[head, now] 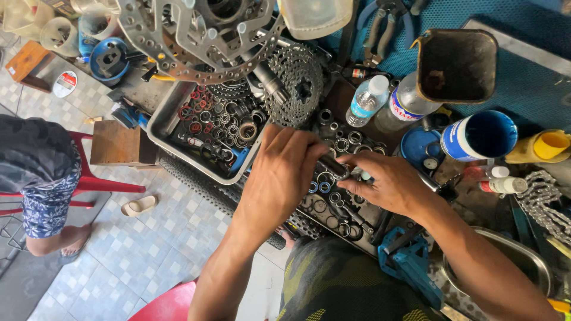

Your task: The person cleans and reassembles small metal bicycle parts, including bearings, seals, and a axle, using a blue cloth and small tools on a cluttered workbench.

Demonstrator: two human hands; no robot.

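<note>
My left hand (pixel 284 169) and my right hand (pixel 385 183) meet over a dark tray of small rings and bearings (pixel 333 205). Both pinch a short dark metal cylinder (pixel 334 167), a small tool or axle piece, held between the fingertips. The left fingers wrap its left end, the right fingers grip its right end. Under the hands lie several metal rings and two blue-rimmed bearings (pixel 319 186). A cassette of sprockets (pixel 297 83) sits just beyond the left hand.
A grey tray of rings and seals (pixel 214 128) lies left. Two water bottles (pixel 369 98), a blue can (pixel 482 137), a square dark cup (pixel 457 65), a chain (pixel 544 199), a steel bowl (pixel 511 255) and a blue tool (pixel 410 261) crowd the bench. Another person sits on a red chair (pixel 89 178) at left.
</note>
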